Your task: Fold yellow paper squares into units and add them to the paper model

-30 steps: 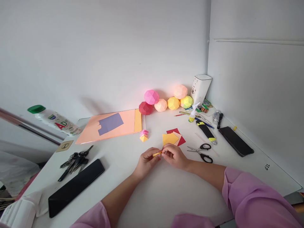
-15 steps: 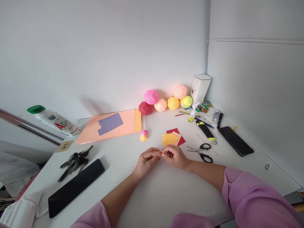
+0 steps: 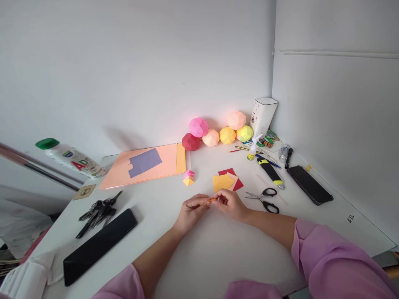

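Note:
Between my fingertips is a small folded piece of orange paper [image 3: 212, 200], mostly covered by the fingers. My left hand [image 3: 193, 209] pinches its left end and my right hand [image 3: 231, 205] pinches the right end. Just beyond the hands lie yellow, peach and red paper squares [image 3: 223, 182], overlapping. A small stack of folded pink and yellow paper pieces [image 3: 188, 178] sits farther off to the left. Black-handled scissors [image 3: 269, 200] rest to the right of my right hand, blades partly apart.
Faceted paper balls [image 3: 210, 138] line the wall, near a glue bottle [image 3: 252, 153]. A box cutter [image 3: 270, 172] and a black phone [image 3: 309, 185] lie on the right. On the left are paper sheets [image 3: 116, 173], keys [image 3: 99, 211], a long black case [image 3: 99, 248] and a white bottle [image 3: 73, 160].
My right fingers have shifted slightly, and a bit more of the orange paper shows between the fingertips. The other things stay where they were.

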The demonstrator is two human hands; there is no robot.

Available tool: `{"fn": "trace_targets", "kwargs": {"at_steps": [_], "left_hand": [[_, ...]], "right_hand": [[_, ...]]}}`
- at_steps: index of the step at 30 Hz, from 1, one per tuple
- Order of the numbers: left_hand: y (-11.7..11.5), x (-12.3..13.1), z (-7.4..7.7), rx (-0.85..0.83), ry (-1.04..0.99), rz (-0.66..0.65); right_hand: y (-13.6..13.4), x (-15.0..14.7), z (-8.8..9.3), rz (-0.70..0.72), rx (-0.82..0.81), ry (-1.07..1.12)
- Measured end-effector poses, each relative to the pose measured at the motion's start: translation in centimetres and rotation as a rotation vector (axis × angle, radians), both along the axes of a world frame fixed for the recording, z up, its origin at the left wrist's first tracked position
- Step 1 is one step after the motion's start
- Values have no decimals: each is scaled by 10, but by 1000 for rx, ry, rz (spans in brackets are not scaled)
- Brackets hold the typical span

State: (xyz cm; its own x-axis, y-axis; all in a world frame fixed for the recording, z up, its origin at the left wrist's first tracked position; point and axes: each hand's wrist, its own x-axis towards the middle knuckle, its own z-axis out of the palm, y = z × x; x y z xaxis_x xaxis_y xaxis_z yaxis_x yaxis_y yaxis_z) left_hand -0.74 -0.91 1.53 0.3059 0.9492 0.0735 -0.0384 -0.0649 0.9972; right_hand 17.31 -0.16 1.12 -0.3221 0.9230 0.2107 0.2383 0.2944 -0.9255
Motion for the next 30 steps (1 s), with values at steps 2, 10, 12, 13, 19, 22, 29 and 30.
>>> {"fn": "trace_targets", "kwargs": {"at_steps": [2, 10, 12, 13, 19, 22, 29, 30], "left_hand": [[0, 0, 0, 3, -4, -4], [0, -1, -4, 3, -8, -12], [0, -1, -5, 5, -5, -12], [0, -1, -6, 9, 1, -11], [1, -2, -8, 40, 79, -21], [1, -3, -8, 46, 80, -20], [0, 0, -6, 76, 95, -19], [0, 0, -6, 79, 98, -20]], "right_hand": [[0, 0, 1, 7, 18, -13], [-1, 0, 8, -7, 62, -13], [-1, -1, 9, -3, 73, -4], [-2, -1, 9, -2, 78, -1], [-1, -1, 6, 3, 85, -2], [0, -1, 5, 15, 81, -20], [0, -1, 5, 57, 105, -36], [-1, -1, 4, 59, 113, -38]]}}
